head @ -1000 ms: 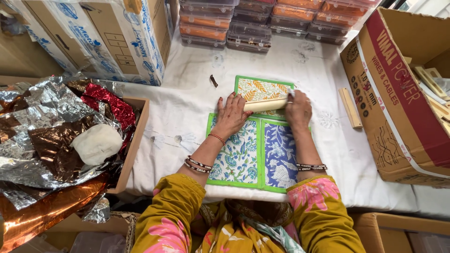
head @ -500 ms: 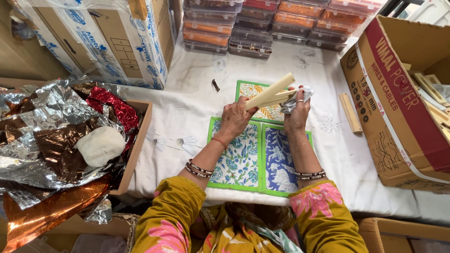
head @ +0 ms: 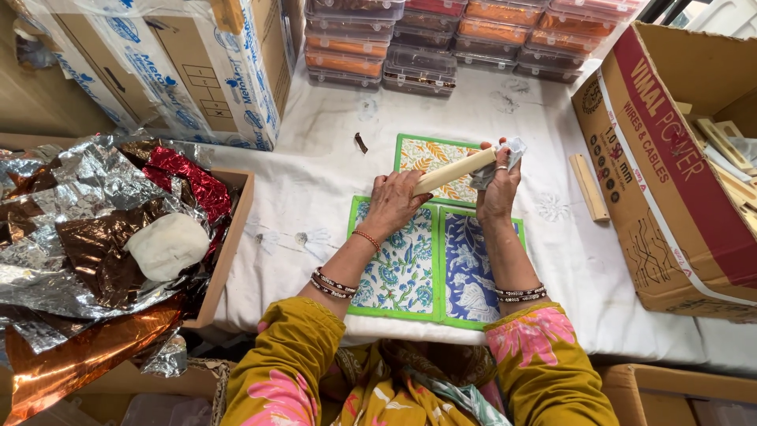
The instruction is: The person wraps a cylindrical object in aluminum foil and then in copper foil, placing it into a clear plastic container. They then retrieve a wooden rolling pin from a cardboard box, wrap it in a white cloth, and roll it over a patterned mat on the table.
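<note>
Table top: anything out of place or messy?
Mostly tidy. A loose wood strip lies alone on the white cloth, apart from the strips in the right box. A small dark scrap sits left of the green-edged prints. Crumpled foil overflows the left box. No spill or damage visible.

left hand (head: 392,203) raised, fingers curled, right hand (head: 497,189) gripping

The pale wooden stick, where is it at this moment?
In the head view the pale wooden stick is near the centre, lifted above the printed green-bordered mats, held between the left hand and the right hand.
</note>
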